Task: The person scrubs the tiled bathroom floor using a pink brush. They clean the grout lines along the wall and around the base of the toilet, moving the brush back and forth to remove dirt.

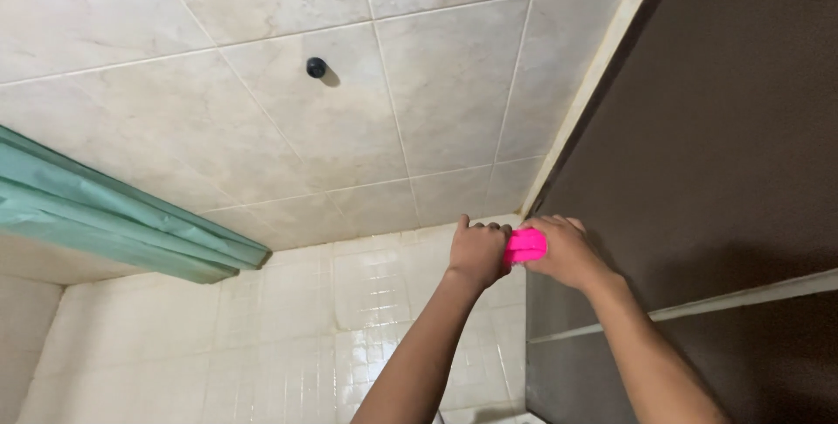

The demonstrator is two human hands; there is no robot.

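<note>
Both my hands are stretched out together on a bright pink object (525, 246), which looks like a sponge or cloth. My left hand (477, 251) is clenched on its left end. My right hand (568, 251) grips its right end. The pink object sits at the edge where the tiled wall meets a dark brown door (724, 145). Most of the pink object is hidden by my fingers.
Large beige wall tiles (349, 110) carry a small black knob (316, 67). A folded green curtain (105, 215) hangs at the left. Small glossy white tiles (349, 319) lie below. A pale strip (751, 293) crosses the brown door.
</note>
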